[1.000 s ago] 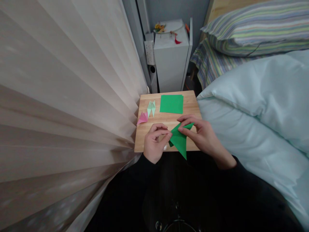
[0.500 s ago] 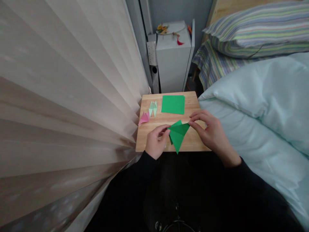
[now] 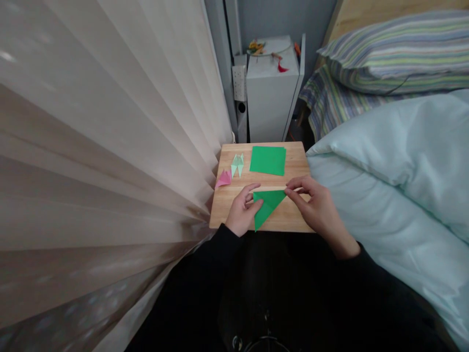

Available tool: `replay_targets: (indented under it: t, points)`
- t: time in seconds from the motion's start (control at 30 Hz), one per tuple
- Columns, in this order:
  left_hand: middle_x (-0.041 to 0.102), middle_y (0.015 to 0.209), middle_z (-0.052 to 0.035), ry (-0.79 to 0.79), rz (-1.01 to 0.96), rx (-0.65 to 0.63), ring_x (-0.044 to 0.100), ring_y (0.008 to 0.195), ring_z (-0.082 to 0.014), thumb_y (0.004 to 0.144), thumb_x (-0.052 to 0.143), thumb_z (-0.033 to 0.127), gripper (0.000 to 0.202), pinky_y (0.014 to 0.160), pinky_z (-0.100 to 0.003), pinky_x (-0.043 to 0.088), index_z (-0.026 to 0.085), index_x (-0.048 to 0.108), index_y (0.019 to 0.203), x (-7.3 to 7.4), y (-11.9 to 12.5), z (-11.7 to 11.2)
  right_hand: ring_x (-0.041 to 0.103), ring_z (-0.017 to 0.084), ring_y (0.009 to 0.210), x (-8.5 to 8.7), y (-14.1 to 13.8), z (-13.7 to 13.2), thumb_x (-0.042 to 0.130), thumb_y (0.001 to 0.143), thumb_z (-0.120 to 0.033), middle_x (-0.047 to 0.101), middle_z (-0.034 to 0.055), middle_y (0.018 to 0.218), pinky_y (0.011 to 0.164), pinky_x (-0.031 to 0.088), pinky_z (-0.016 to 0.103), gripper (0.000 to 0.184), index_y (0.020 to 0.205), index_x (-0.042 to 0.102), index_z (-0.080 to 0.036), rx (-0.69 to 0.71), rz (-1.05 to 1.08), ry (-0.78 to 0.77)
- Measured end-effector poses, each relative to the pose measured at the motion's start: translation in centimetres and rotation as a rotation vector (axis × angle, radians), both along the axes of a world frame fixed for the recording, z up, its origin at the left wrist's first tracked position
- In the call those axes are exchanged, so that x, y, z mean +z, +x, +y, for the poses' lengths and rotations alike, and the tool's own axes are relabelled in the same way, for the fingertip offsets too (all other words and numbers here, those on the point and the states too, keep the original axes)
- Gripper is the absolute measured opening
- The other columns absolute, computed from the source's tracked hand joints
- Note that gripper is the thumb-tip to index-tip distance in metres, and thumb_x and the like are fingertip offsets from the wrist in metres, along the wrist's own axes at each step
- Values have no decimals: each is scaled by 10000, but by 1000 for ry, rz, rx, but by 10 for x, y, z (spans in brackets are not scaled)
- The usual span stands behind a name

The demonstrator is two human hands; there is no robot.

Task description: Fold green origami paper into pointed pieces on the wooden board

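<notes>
A green paper folded into a triangle (image 3: 267,204) lies flat on the small wooden board (image 3: 293,217) in front of me. My left hand (image 3: 242,211) presses its left corner with the fingertips. My right hand (image 3: 314,205) pinches its right corner between thumb and fingers. Behind them on the board lies a stack of flat green square sheets (image 3: 267,160). A pale green folded figure (image 3: 238,165) and a pink folded figure (image 3: 223,179) sit at the board's left side.
A pleated beige curtain (image 3: 102,146) fills the left. A light blue duvet (image 3: 395,166) and a striped pillow (image 3: 395,49) lie on the right. A white cabinet (image 3: 269,93) with small coloured items on top stands behind the board, beside a power strip (image 3: 240,83).
The green paper was held up with a loose flap; now it lies flattened on the board as a neat triangle, both hands lowered onto its top corners.
</notes>
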State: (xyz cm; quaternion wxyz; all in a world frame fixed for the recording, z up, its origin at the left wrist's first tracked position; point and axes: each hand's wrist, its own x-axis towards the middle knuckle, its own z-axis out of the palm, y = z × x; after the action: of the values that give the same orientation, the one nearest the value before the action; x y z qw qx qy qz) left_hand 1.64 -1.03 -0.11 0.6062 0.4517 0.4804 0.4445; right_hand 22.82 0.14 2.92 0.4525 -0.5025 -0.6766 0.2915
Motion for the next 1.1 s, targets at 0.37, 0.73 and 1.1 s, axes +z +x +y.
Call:
replay_targets:
  t: [0.37, 0.73, 1.1]
  points:
    - [733, 1159, -94, -259, -274, -105, 703, 965, -210, 687, 938, 431, 645, 798, -300, 540, 205, 710, 1246, 17, 0, -4, 725, 291, 1058, -4, -11, -4, 781, 876, -323, 770, 101, 1098, 962, 577, 494, 232, 1074, 714, -222, 218, -75, -69]
    - [723, 1314, -146, -412, -326, -49, 677, 1208, -324, 855, 727, 393, 509, 799, -329, 569, 186, 688, 1318, 26, -1, -1, 748, 265, 997, 2, 4, 0, 773, 830, -323, 786, 90, 1070, 966, 597, 492, 225, 1022, 729, -214, 172, 37, -228]
    - [803, 931, -108, -388, -244, -161, 766, 911, -252, 833, 839, 411, 298, 836, -392, 625, 159, 765, 974, 6, -24, 9, 717, 236, 763, 6, 21, 5, 709, 875, -399, 746, 32, 771, 785, 590, 425, 194, 771, 674, -239, 108, -32, -229]
